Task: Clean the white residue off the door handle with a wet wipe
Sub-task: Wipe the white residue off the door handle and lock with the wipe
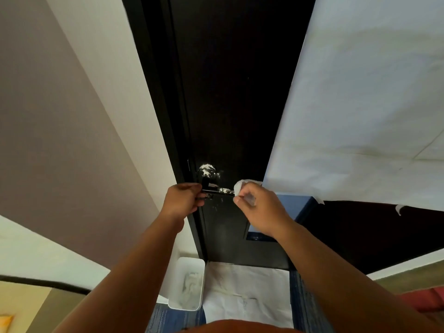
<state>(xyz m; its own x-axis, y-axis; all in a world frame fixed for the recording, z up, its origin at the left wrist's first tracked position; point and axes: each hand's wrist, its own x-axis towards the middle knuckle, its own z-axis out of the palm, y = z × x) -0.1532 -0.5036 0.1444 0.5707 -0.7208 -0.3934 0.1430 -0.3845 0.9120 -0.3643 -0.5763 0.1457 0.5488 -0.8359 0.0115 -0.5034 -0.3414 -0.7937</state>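
Note:
A black door [235,92] stands ahead with a dark lever handle [219,191] smeared with white residue; its round rose [207,173] above is also caked in white. My left hand [183,199] grips the near end of the lever. My right hand [257,205] holds a white wet wipe [242,186] against the lever's far end. White specks dot the door just below the handle.
A white bin [189,282] holding used wipes stands on the floor left of the door. White paper [247,292] covers the floor in front. A blue box [295,205] sits at the right behind my right hand. White sheeting [360,104] covers the right wall.

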